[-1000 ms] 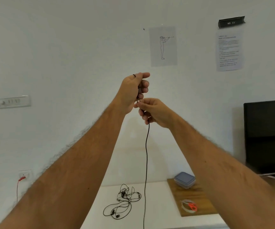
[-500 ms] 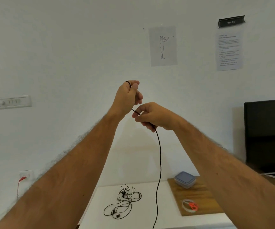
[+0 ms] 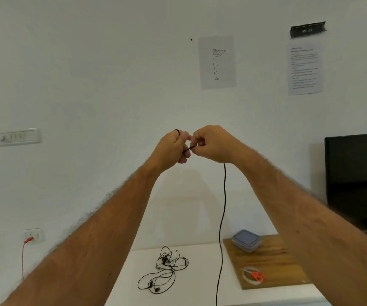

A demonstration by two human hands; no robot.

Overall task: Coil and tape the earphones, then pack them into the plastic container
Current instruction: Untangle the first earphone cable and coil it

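**Coiling the earphone cable, hands raised in front of the wall**

Head view: both hands are held up high above the white table (image 3: 200, 292). The left hand (image 3: 171, 150) has its fingers curled around the upper part of a black earphone cable (image 3: 223, 206); a small black loop shows over its top knuckle. The right hand (image 3: 213, 144) is just beside it, almost touching, and pinches the same cable between thumb and bent fingers. A short piece of cable runs between the two hands. From under the right hand the cable hangs straight down and leaves the picture at the bottom edge, so where its end lies cannot be seen.

On the table lies a second, tangled set of earphones (image 3: 163, 270). To the right of it a wooden board (image 3: 273, 259) carries the closed plastic container (image 3: 247, 240), and nearer to the person a tape roll (image 3: 250, 277) with orange-handled scissors (image 3: 258, 275).

In my judgement the step is the coiling, and it is at an early stage, because much cable hangs free. The next move probably needs the right hand to slide down for more cable and bring another turn to the left hand, with even tension so the loops do not slip off.
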